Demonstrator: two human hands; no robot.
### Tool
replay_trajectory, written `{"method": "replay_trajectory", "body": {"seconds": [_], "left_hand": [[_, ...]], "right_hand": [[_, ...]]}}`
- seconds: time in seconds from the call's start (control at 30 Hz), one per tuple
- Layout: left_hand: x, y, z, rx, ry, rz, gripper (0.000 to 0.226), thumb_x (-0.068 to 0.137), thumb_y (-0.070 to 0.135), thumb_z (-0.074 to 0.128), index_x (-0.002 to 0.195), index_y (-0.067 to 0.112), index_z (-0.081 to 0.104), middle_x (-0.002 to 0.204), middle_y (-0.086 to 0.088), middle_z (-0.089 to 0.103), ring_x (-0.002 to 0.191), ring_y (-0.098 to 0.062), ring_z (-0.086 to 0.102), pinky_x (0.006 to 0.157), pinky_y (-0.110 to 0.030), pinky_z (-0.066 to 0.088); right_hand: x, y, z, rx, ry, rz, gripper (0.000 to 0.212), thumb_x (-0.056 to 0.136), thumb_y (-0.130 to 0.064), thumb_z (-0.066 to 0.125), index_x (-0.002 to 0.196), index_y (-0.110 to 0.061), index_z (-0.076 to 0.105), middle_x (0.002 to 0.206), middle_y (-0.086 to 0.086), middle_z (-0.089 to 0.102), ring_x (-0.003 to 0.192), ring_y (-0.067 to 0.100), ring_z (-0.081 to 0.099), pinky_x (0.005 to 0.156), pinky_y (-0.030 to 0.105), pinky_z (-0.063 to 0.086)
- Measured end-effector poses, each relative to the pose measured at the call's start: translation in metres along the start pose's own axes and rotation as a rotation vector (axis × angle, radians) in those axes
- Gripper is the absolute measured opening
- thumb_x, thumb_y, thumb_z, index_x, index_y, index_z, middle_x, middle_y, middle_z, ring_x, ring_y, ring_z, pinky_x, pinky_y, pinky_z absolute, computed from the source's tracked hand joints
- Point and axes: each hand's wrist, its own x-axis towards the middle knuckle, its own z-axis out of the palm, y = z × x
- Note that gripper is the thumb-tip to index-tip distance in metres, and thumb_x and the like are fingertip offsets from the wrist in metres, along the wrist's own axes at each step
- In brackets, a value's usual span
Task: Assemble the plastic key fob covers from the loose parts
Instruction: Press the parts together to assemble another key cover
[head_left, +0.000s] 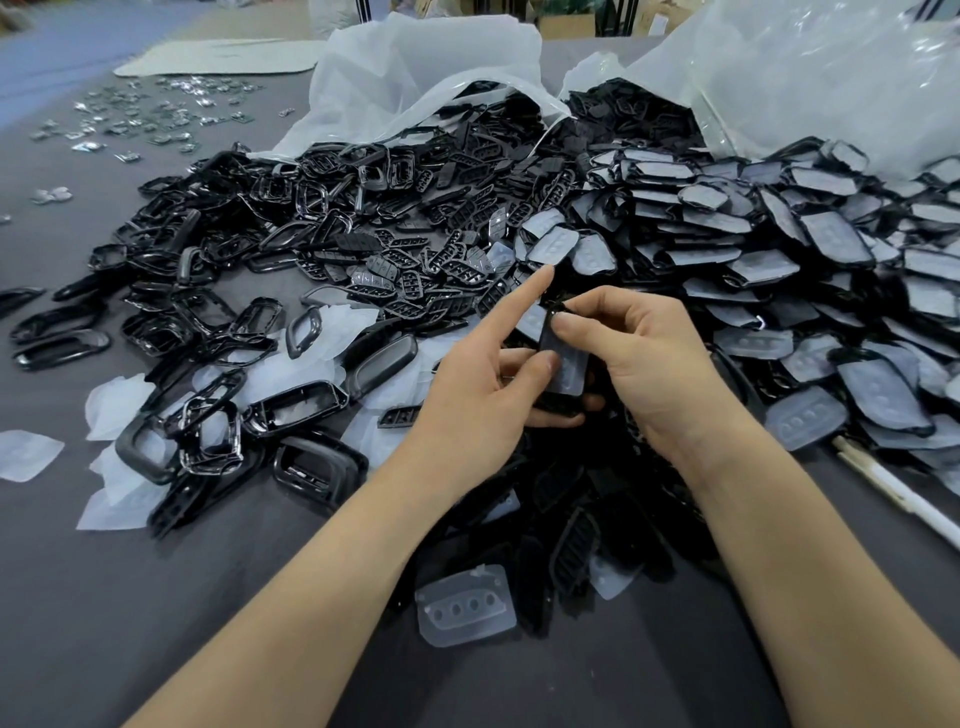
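We hold one key fob cover between both grips. The left grip grasps its near end, thumb on top, fingers beneath, index finger straight and free. The right grip pinches its far end. Black frames lie left of the grips and stacked covers lie right, on the counter.

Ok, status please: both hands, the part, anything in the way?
Hands: left hand and right hand grip one black plastic key fob cover, translucent button pad on it. Nothing in the way; loose black parts heaped around.
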Motion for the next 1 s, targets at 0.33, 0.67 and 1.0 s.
{"method": "replay_trajectory", "body": {"seconds": [0.33,0.67,1.0], "left_hand": [[-0.002,-0.001,0.002,0.049,-0.033,0.025,0.021,0.090,-0.004,0.059,0.087,0.016,0.055,0.077,0.000,0.070,0.063,-0.022,0.070,0.061,-0.026,0.057],[-0.001,0.000,0.002,-0.034,0.011,-0.017,0.023,0.089,-0.011,0.056,0.080,0.010,0.061,0.068,0.000,0.066,0.060,-0.018,0.070,0.059,-0.022,0.056],[-0.001,0.001,0.002,-0.067,0.062,0.017,0.022,0.088,-0.011,0.057,0.083,0.011,0.054,0.067,-0.002,0.068,0.060,-0.020,0.071,0.058,-0.023,0.056]], "right_hand": [[0.003,0.002,-0.002,0.004,0.006,0.012,0.018,0.084,-0.005,0.067,0.069,-0.013,0.064,0.053,-0.003,0.060,0.042,0.003,0.050,0.042,0.013,0.040],[0.001,-0.001,-0.007,0.047,-0.045,0.044,0.005,0.079,-0.011,0.072,0.076,-0.013,0.069,0.062,0.004,0.060,0.053,0.011,0.048,0.051,0.021,0.041],[0.002,-0.006,-0.019,0.150,-0.222,0.080,0.028,0.080,0.014,0.057,0.084,-0.011,0.070,0.071,0.003,0.071,0.064,0.011,0.063,0.060,0.018,0.051]]}}
